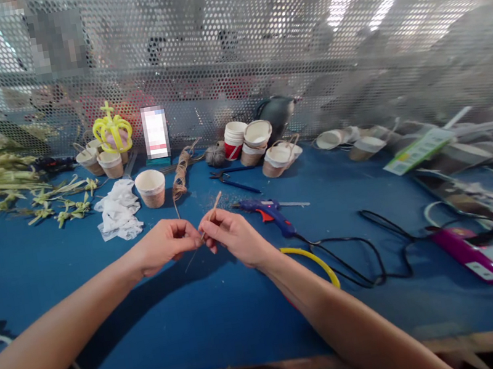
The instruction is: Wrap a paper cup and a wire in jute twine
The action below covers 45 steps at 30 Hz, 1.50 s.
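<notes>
Indoors | blue tabletop [232, 330] | perforated screen [218, 64] behind | fingers [187, 242] pinching strand [218, 199]

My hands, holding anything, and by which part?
A thin tan strand: the right hand grips it below its protruding tip; the left hand seems to pinch it lower.

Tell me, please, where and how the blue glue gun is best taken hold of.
Probably take the glue gun by its handle, from the near right: the handle slants that way, while the nozzle points left, away from the approach.
</notes>
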Each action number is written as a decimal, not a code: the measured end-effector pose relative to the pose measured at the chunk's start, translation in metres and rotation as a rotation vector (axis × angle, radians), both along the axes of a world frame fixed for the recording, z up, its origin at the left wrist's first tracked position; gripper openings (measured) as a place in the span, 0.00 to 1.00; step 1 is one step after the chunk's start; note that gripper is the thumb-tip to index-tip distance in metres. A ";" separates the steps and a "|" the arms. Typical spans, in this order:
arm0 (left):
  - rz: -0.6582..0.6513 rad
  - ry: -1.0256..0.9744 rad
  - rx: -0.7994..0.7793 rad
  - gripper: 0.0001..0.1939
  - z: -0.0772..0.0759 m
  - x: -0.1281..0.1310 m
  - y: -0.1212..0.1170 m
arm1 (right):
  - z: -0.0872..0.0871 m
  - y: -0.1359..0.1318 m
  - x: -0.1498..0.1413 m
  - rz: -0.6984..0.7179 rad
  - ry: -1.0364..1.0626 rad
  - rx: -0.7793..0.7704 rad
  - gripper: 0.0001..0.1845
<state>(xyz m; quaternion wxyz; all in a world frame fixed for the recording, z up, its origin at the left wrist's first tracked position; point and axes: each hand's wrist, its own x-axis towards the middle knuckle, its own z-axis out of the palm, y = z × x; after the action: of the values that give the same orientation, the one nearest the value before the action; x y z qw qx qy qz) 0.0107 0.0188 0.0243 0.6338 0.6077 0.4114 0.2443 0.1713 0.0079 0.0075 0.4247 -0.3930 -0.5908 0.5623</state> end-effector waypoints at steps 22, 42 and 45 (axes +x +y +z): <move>0.109 -0.066 -0.029 0.08 -0.005 0.007 -0.003 | -0.003 0.000 -0.001 -0.106 0.008 0.001 0.13; 0.076 0.080 0.186 0.07 -0.003 0.005 -0.003 | -0.002 -0.001 -0.002 -0.134 -0.083 0.048 0.14; 0.089 0.091 0.211 0.07 -0.003 0.006 -0.004 | -0.002 -0.001 -0.002 -0.128 -0.091 0.062 0.14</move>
<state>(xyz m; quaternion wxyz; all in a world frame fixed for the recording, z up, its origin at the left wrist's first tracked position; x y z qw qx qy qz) 0.0164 0.0147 0.0212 0.5355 0.6627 0.4382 0.2863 0.1693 0.0070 0.0057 0.4443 -0.4417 -0.6002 0.4973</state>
